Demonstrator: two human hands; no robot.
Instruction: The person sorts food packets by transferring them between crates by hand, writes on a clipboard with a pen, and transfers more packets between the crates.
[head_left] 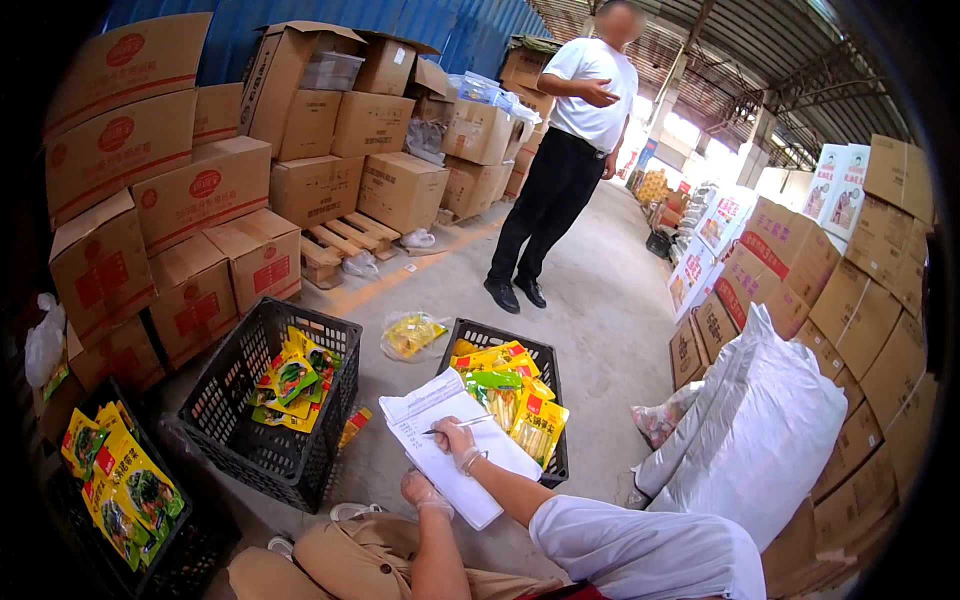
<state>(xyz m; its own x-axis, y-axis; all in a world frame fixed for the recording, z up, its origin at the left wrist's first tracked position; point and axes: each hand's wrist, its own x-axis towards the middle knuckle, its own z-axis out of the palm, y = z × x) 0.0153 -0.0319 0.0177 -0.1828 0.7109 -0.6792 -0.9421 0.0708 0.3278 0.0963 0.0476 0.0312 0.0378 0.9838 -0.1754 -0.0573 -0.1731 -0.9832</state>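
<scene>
My right hand [455,441] is closed around a pen [476,421], which lies over a sheet of white paper [490,465] with handwriting and printed lines at its top. My left hand [426,493] grips the lower left edge of the paper stack. Clear thin gloves seem to cover both hands. Beneath and beyond the paper, a black crate [556,372] holds yellow and green food packets [541,428]. Part of that crate is hidden by the sheets and my forearm.
Two more black crates, one nearer [300,455] and one far left [165,560], hold similar packets. A clear bag of yellow packets [413,335] lies on the floor. Cardboard boxes [118,150] line both sides. A silver sack [745,420] stands right. Ahead, a person [592,90] stands facing me.
</scene>
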